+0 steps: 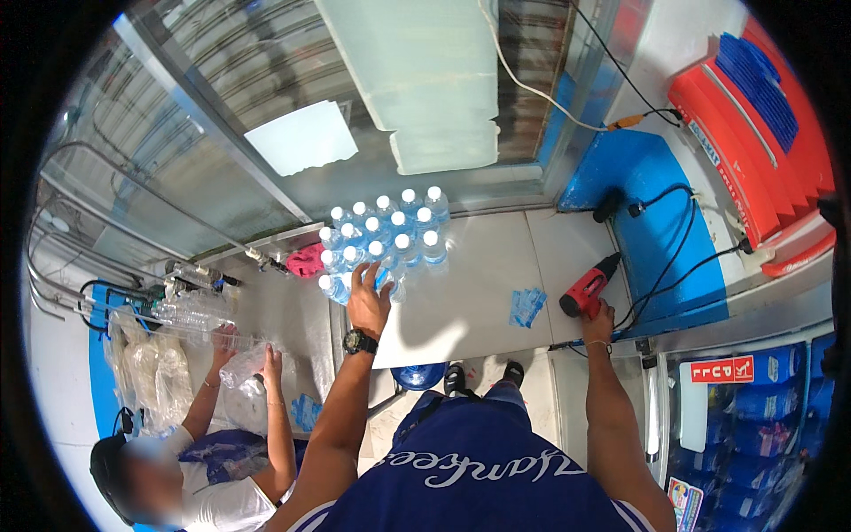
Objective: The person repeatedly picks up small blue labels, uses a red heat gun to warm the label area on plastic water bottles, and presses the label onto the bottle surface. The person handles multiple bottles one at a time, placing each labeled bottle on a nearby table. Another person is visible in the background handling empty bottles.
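Note:
A cluster of clear water bottles (377, 232) with white caps stands upright in rows on the pale counter (461, 293). My left hand (368, 301), with a dark watch at the wrist, is at the front of this cluster, its fingers closed around the top of a bottle (396, 289). A bit of blue shows between the fingers. Off to the right, my right hand (598, 324) grips the rear of a red heat gun (586, 290). Its black nozzle points away to the far right. Between the hands lie small blue printed plastic sleeves (527, 308).
At left, a person's hands (266, 365) hold clear plastic over a metal sink counter (279, 306) with pipes and taps. A pink cloth (306, 261) sits beside the bottles. Black cables (678, 257) hang along the blue wall at right. A blue round container (418, 376) stands below the counter.

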### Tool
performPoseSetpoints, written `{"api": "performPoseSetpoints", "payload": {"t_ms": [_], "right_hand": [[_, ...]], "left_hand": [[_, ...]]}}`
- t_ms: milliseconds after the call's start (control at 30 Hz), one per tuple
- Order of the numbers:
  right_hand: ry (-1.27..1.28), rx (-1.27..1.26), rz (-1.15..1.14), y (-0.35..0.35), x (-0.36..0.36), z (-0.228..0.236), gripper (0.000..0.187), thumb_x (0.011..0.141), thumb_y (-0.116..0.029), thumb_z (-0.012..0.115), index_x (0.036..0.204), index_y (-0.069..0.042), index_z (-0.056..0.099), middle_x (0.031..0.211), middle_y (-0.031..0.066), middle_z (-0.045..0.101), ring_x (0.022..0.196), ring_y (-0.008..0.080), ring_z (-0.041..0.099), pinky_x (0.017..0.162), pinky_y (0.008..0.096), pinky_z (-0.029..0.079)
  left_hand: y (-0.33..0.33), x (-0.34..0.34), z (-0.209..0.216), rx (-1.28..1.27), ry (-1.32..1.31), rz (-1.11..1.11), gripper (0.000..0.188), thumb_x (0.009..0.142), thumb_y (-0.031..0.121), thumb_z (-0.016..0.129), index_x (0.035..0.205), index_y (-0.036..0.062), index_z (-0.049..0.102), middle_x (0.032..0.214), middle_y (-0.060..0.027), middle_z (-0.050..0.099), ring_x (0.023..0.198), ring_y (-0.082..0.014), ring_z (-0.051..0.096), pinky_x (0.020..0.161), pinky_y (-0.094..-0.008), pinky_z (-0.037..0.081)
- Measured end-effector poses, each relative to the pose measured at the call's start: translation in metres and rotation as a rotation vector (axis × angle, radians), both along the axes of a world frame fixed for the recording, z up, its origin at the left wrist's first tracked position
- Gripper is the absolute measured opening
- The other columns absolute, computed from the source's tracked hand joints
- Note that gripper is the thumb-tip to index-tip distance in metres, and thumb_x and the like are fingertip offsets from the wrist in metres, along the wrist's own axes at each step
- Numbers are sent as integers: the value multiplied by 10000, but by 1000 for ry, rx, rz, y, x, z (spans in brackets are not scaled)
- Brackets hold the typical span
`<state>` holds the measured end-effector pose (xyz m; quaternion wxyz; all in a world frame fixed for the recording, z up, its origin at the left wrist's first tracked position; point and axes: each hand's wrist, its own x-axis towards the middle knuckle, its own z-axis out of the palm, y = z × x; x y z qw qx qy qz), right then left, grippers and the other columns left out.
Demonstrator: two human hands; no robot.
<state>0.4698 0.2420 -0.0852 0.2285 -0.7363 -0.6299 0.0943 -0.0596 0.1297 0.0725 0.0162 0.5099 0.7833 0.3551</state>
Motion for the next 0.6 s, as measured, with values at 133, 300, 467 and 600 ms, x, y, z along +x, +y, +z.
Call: {"api": "performPoseSetpoints", "payload": {"t_ms": [133,300,467,600], "right_hand": [[-15,99,17,1,4,-5,655,814,-148,810,1375,2,509,1302,215,568,1220,439,559,1034,529,478],[95,334,206,-35,-64,35,471,869,-73,718,1321,-28,595,1248,196,633,1185,378,603,1053,459,476],[989,-348,443,-105,-199,107,325,967,-212,748,1228,-29,684,1054,85,741,971,165,706,859,315,568],[1043,-360,555,-113,-249,142,331,944,-256,779,1121,11,694,956,68,739,912,136,693,801,288,560]], "left_hand": [[-28,29,11,166,-421,-23,470,942,282,760,1321,39,628,1185,-157,640,857,-269,669,774,-390,542],[-60,74,12,246,-1944,-135,432,1082,300,498,1368,-21,546,1042,-94,642,928,-189,634,909,-407,533],[-64,116,-2,-10,-1747,-174,420,1024,60,602,1431,-24,540,1132,-130,713,1001,-210,707,919,-343,582],[-60,138,-12,-66,-1287,-321,397,968,4,648,1364,-9,624,1142,-90,716,989,-121,677,881,-273,568]]}}
